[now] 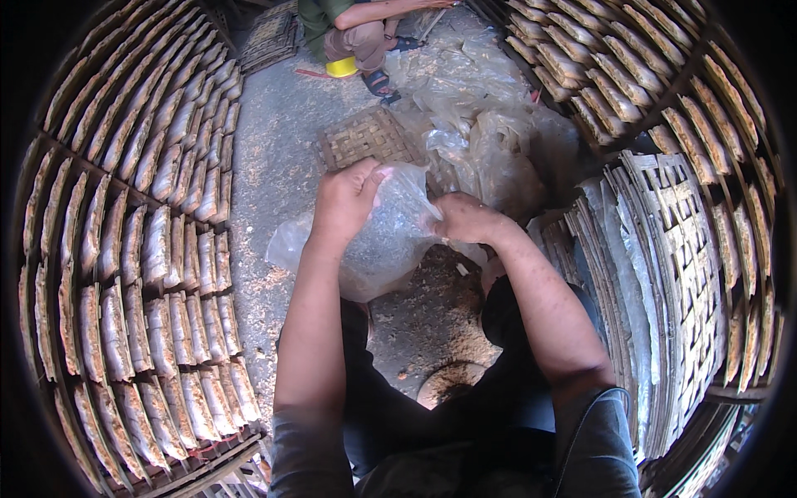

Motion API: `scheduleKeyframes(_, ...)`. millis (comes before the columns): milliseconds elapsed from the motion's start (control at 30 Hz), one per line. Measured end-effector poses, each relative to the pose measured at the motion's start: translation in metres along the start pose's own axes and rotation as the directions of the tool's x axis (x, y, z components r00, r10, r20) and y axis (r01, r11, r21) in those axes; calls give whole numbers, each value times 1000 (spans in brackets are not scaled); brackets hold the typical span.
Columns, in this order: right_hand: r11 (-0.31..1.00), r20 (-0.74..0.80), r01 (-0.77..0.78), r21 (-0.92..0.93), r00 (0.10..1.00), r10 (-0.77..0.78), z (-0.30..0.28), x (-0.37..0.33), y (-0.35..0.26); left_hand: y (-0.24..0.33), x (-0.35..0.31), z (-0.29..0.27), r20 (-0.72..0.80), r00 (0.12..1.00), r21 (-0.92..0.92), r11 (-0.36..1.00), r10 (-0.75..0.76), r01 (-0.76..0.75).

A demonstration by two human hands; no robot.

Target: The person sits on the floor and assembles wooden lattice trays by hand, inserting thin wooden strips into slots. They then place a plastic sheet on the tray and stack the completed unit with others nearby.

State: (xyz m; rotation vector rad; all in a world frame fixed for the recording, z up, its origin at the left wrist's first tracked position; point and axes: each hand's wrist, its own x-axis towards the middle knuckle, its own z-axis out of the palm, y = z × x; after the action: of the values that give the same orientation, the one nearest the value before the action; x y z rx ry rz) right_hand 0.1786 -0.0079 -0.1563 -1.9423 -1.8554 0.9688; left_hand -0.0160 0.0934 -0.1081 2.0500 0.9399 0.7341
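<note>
I hold a clear plastic bag (378, 245) in front of me with both hands. My left hand (344, 199) grips its top edge from the left, fingers curled over the plastic. My right hand (465, 220) pinches the bag's right side, knuckles up. The bag hangs crumpled between them, above the dusty ground and my dark-trousered knees. What is inside the bag is not clear.
Racks of thin flat dried sheets (149, 249) curve along the left and the upper right (598, 75). A stack of woven bamboo trays (672, 282) stands on my right. A small woven mat (365, 137) and a heap of loose plastic (490, 141) lie ahead. Another person (353, 37) squats at the far end.
</note>
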Motion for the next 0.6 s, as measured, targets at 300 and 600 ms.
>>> scheduleKeyframes(300, 941, -69, -45, 337, 995, 72, 10, 10, -2, -4, -10, 5, -96, 931, 163, 928, 352, -334)
scheduleKeyframes(600, 953, -105, 88, 289, 993, -60, 5, -12, 2, -12, -14, -32, -238, 953, -31, 979, 188, -201)
